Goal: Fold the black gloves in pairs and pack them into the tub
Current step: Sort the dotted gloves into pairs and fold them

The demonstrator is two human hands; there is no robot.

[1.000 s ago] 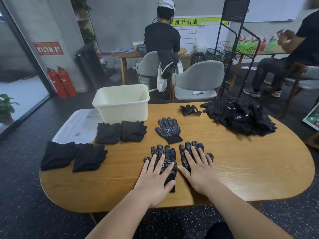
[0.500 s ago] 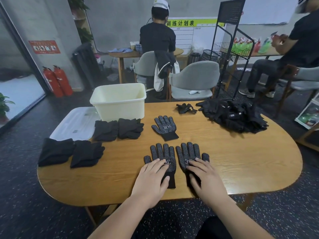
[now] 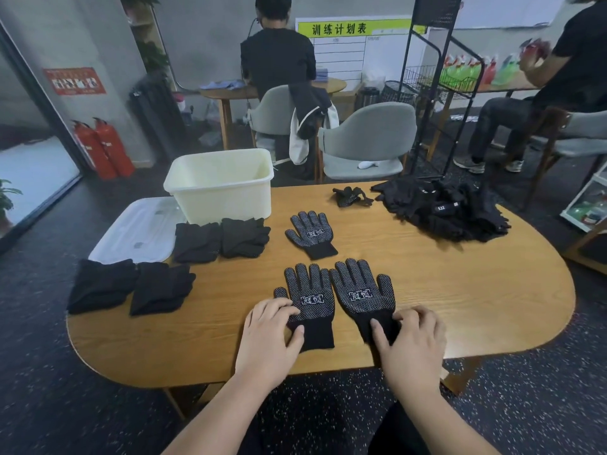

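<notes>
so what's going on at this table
A person is pairing black dotted gloves. The left hand grips the cuff of the left glove and the right hand pinches the cuff of the right glove, both lying flat side by side. Four folded bundles sit near the tub, and an unsorted pile waits at the far right.

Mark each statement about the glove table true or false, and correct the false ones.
1. Two dotted gloves lie flat side by side: the left glove and the right glove. True.
2. The left hand rests on the tub. False: it pinches the left glove's cuff.
3. The right hand pinches the right glove's cuff. True.
4. The folded bundles are inside the tub. False: they lie on the table, outside it.
5. A third glove lies alone beyond the pair. True.
6. The lid covers the tub. False: it lies flat beside the open tub.
</notes>
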